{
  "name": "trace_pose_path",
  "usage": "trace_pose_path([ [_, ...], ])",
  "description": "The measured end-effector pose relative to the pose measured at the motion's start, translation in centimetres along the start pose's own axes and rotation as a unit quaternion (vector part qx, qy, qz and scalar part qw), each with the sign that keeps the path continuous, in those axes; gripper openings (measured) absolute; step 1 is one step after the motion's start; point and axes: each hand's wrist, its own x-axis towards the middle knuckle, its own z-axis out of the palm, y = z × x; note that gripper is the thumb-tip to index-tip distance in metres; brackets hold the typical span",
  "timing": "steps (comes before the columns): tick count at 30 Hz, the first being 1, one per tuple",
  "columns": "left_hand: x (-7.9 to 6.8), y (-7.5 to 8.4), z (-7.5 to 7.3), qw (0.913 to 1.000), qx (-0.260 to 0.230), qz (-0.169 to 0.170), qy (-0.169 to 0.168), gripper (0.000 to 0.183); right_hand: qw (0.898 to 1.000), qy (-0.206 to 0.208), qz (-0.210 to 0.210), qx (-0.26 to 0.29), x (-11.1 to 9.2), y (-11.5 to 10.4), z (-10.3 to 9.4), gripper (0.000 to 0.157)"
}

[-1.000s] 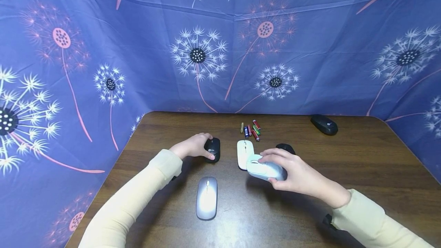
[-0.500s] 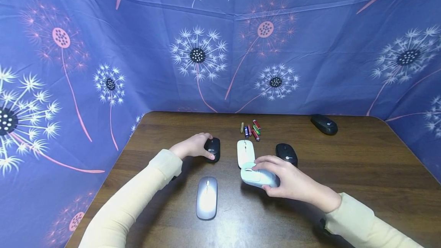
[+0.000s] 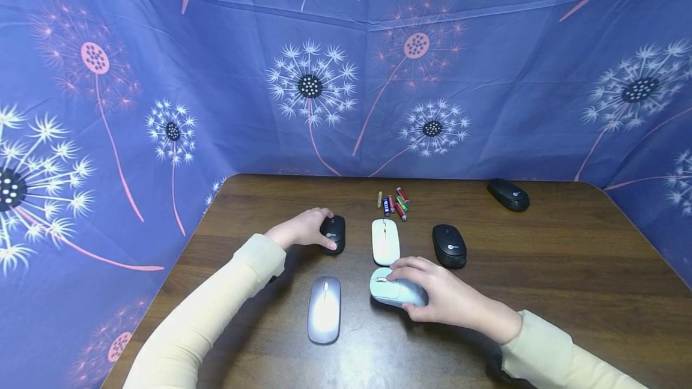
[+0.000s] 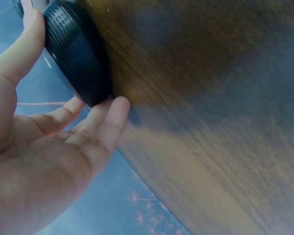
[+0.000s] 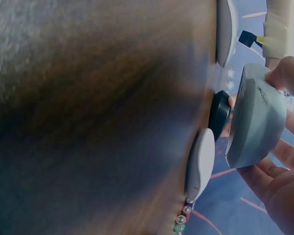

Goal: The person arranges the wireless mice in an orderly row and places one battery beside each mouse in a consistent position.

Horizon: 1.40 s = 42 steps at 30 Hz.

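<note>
My left hand (image 3: 307,229) grips a black computer mouse (image 3: 336,232) from its left side, thumb near one end and fingers at the other. The left wrist view shows the ribbed side of this black mouse (image 4: 78,51) between thumb and fingertips, at the wooden surface. In my right hand (image 3: 440,293) is a pale blue computer mouse (image 3: 390,290), pinched across its sides. Seen from the right wrist, the pale blue mouse (image 5: 259,120) is held above the table. A white mouse (image 3: 385,242) lies just behind it, and a grey mouse (image 3: 324,311) lies to the left.
Two more black mice lie to the right, one nearer mouse (image 3: 449,246) and one farther mouse (image 3: 509,195) by the back edge. Several small batteries (image 3: 393,203) are clustered behind the white mouse. A blue patterned cloth (image 3: 346,65) hangs behind the wooden table (image 3: 567,257).
My right hand has carried the pale blue mouse left and toward me, uncovering the nearer black mouse and the white one's front end. The left hand stays in place on its mouse.
</note>
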Motion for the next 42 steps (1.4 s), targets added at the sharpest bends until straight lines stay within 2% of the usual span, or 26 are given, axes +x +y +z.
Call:
trace_pose_path([
  [11, 0.0, 0.0, -0.1, 1.0, -0.002, -0.003, -0.006, 0.08, 1.0, -0.008, 0.025, -0.004, -0.3, -0.4, 0.8, 0.045],
  [17, 0.0, 0.0, -0.2, 1.0, -0.003, 0.0, -0.008, 0.08, 0.999, -0.031, 0.044, -0.003, -0.4, -0.7, 1.1, 0.044],
  [32, 0.0, 0.0, 0.0, 1.0, -0.003, -0.002, -0.005, 0.081, 0.999, -0.031, 0.011, -0.001, -0.6, -0.6, 2.1, 0.044],
  [42, -0.1, 0.1, 0.0, 1.0, -0.003, -0.002, 0.001, 0.08, 0.998, -0.056, 0.03, 0.0, -0.7, -0.7, 2.2, 0.046],
])
